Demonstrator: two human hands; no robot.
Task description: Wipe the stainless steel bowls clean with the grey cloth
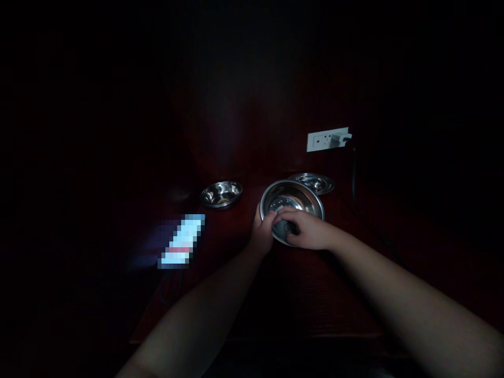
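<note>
A shiny steel bowl (299,193) is tilted toward me over the dark red table, with small pale spots on its inside. My left hand (263,231) grips the bowl's left side, its thumb at the rim. My right hand (305,228) reaches over the near rim into the bowl. Its fingers are curled in a pinch near a small whitish patch, and what they hold, if anything, cannot be made out. Behind the bowl, partly hidden by it, lies a shallow steel dish (315,181). To the left stands a second, smaller steel bowl (221,194) with something yellowish at its bottom.
A lit phone-like screen (182,242), pixelated, lies left of my left arm, with a thin cable near it. On the back wall is a white socket panel (321,140) with a plugged-in adapter and a dark cord (353,176). The table's front edge (307,336) shows below; the surroundings are very dark.
</note>
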